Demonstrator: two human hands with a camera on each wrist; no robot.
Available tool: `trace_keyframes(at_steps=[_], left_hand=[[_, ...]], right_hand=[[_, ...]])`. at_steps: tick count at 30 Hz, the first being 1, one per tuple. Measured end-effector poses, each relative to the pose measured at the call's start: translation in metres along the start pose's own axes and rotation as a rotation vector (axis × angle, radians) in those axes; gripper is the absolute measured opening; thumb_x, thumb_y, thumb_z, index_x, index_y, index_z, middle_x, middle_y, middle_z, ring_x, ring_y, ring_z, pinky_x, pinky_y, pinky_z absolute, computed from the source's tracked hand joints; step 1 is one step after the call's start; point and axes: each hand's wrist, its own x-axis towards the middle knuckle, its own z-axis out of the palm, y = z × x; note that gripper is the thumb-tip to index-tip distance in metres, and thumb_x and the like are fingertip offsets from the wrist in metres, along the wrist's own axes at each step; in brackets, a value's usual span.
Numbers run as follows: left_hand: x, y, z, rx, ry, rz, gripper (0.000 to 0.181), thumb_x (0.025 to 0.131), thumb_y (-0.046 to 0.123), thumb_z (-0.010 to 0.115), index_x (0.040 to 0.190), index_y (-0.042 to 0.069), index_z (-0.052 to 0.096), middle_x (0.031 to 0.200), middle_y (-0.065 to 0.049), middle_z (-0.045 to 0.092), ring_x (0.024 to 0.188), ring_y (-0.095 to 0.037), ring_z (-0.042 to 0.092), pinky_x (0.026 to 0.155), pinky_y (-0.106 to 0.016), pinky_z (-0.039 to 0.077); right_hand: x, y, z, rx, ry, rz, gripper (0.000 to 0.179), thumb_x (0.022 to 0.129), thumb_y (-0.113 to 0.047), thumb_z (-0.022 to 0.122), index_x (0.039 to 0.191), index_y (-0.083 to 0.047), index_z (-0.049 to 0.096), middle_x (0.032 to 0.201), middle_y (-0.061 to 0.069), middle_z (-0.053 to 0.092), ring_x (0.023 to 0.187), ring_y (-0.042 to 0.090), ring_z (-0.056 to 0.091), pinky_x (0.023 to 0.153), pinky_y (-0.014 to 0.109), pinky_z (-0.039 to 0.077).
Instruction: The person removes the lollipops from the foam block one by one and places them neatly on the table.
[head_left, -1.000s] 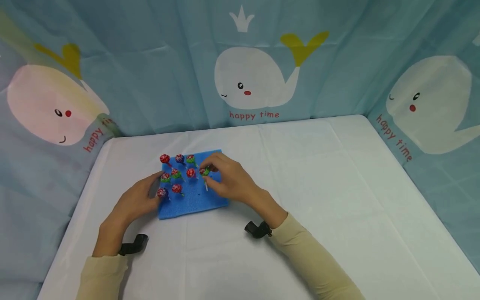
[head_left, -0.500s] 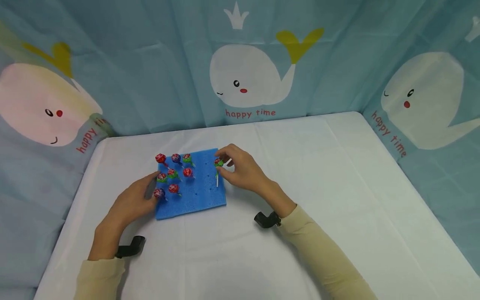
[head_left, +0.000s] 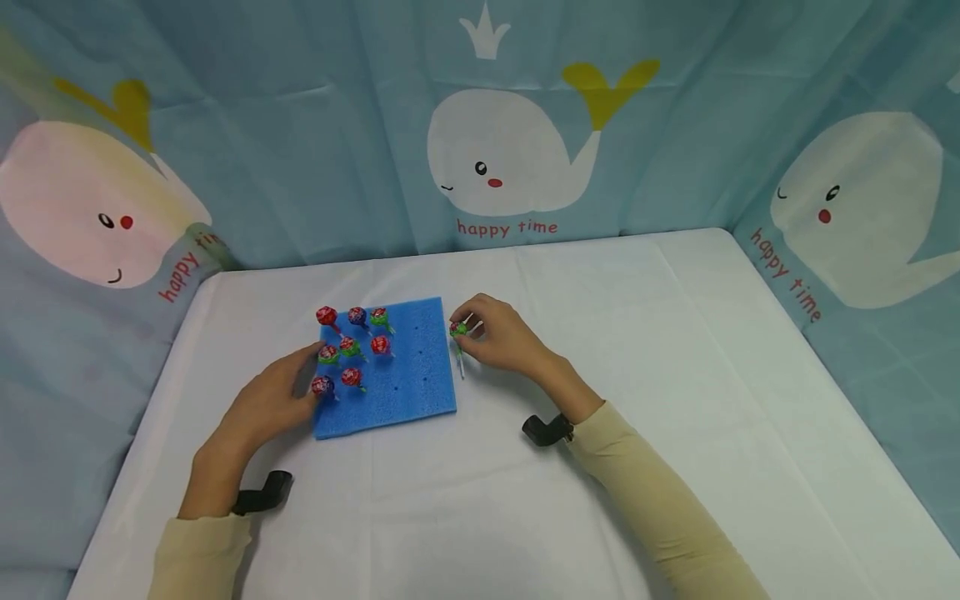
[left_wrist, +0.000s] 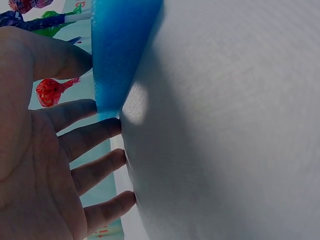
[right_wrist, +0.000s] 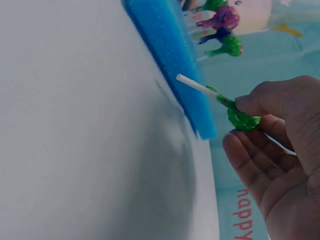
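Right hand (head_left: 498, 333) pinches 1 green-wrapped lollipop (head_left: 458, 329), stick down, just beside the right edge of the blue board (head_left: 405, 367); left hand (head_left: 272, 398), fingers spread, touches its left edge; 8 other lollipops (head_left: 349, 346) stand in it

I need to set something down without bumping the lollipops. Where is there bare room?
Bare: the white tablecloth right of the right hand, and between the sleeves. The right side of the blue foam board is free too. Crowded: its left side, with lollipops and the left hand.
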Motion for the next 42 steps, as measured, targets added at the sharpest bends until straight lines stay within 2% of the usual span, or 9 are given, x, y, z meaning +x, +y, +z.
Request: trace_keyframes(at_steps=[6, 22, 31, 42], left_hand=[[0.0, -0.001, 0.0, 0.0, 0.002, 0.0, 0.078, 0.096, 0.024, 0.061, 0.166, 0.007, 0.032, 0.166, -0.031, 0.038, 0.152, -0.058, 0.034, 0.12, -0.078, 0.031], [-0.002, 0.0, -0.001, -0.001, 0.009, 0.003, 0.078, 0.096, 0.026, 0.063, 0.166, 0.006, 0.033, 0.165, -0.031, 0.039, 0.151, -0.057, 0.035, 0.12, -0.077, 0.031], [-0.003, -0.003, 0.001, -0.017, 0.011, 0.024, 0.076, 0.097, 0.026, 0.062, 0.165, 0.007, 0.033, 0.165, -0.031, 0.04, 0.151, -0.057, 0.036, 0.12, -0.077, 0.032], [-0.004, -0.002, 0.001, -0.006, 0.02, 0.014, 0.076, 0.097, 0.025, 0.062, 0.165, 0.006, 0.034, 0.165, -0.031, 0.04, 0.151, -0.057, 0.036, 0.119, -0.077, 0.032]], right_hand=[[0.0, 0.005, -0.001, -0.035, -0.016, 0.028, 0.025, 0.096, -0.007, 0.072, 0.12, -0.003, 0.068, 0.118, 0.012, 0.069, 0.106, 0.022, 0.074, 0.091, 0.031, 0.064], [0.004, 0.013, 0.003, -0.15, -0.05, 0.1, 0.022, 0.097, -0.011, 0.071, 0.117, -0.002, 0.072, 0.112, 0.013, 0.071, 0.103, 0.023, 0.07, 0.094, 0.039, 0.06], [0.009, 0.016, 0.007, -0.217, -0.08, 0.098, 0.02, 0.097, -0.012, 0.069, 0.114, -0.004, 0.074, 0.109, 0.011, 0.072, 0.095, 0.022, 0.066, 0.087, 0.04, 0.058], [0.006, 0.012, 0.008, -0.202, -0.067, 0.105, 0.024, 0.098, -0.014, 0.069, 0.12, -0.004, 0.072, 0.113, 0.012, 0.07, 0.102, 0.024, 0.069, 0.091, 0.041, 0.059]])
